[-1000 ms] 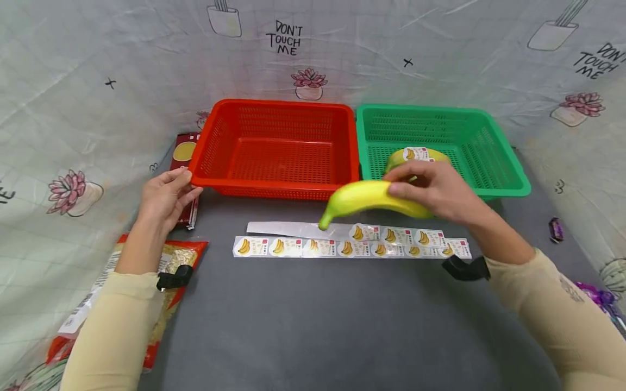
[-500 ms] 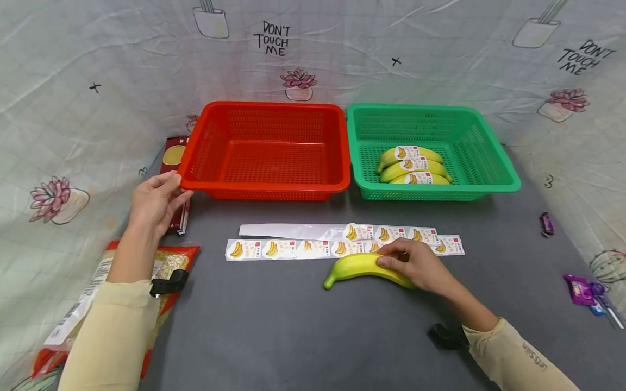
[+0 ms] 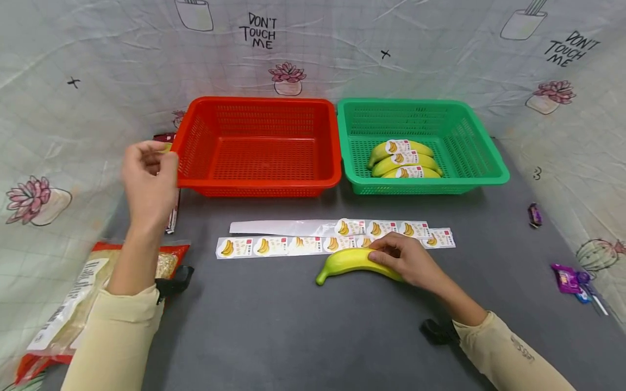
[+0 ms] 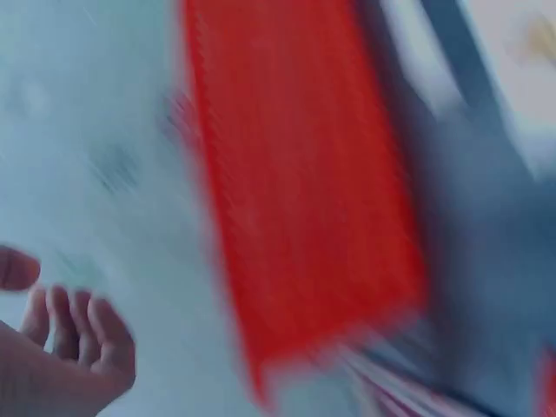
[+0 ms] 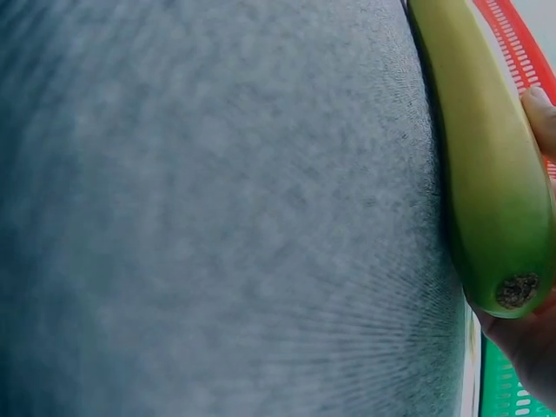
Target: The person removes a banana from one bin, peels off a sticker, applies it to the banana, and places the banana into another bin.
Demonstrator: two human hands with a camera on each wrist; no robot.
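A yellow banana lies on the grey table just below two strips of banana stickers. My right hand grips its right end; the right wrist view shows the banana close up with fingers curled round it. My left hand is raised off the table beside the left corner of the empty red basket, holding nothing; in the blurred left wrist view its fingers look loosely curled. Three stickered bananas lie in the green basket.
A red and clear food bag lies at the left under my forearm. A dark red packet pokes out beside the red basket. Small purple wrapped sweets lie at the right. A printed cloth backdrop surrounds the table.
My right hand carried the banana from in front of the green basket down onto the table below the sticker strips. My left hand has lifted away from the red basket's corner.
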